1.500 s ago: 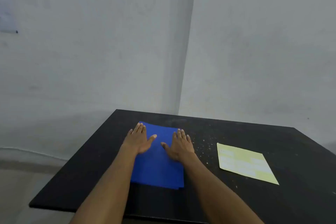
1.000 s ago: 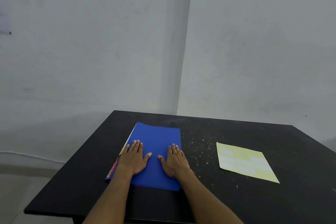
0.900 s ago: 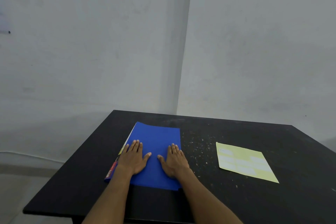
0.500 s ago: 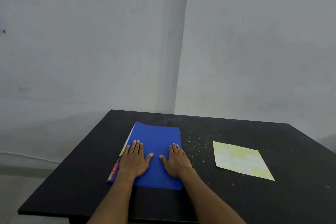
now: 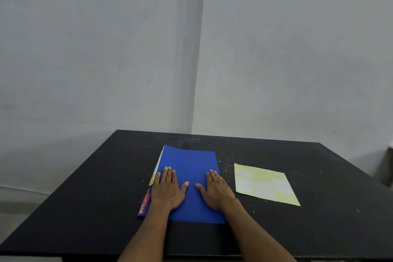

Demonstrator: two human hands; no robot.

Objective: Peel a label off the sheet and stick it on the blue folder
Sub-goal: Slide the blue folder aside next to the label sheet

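The blue folder [image 5: 189,168] lies flat on the black table [image 5: 95,187], with a yellow and red strip showing along its left edge. My left hand [image 5: 169,190] rests palm down on the folder's left side, fingers spread. My right hand [image 5: 215,191] lies flat on its right side, holding nothing. A pale yellow label sheet [image 5: 264,184] with several whitish labels sits on the table to the right of the folder, untouched and a short gap from my right hand.
Pale specks are scattered on the table between folder and sheet. Grey walls meet in a corner behind the table's far edge. A dark object [image 5: 388,168] stands at the right edge of the view.
Both hands slid back from the folder's far end to its near half, then spread slightly apart. The folder's far part became uncovered. The label sheet stayed put.
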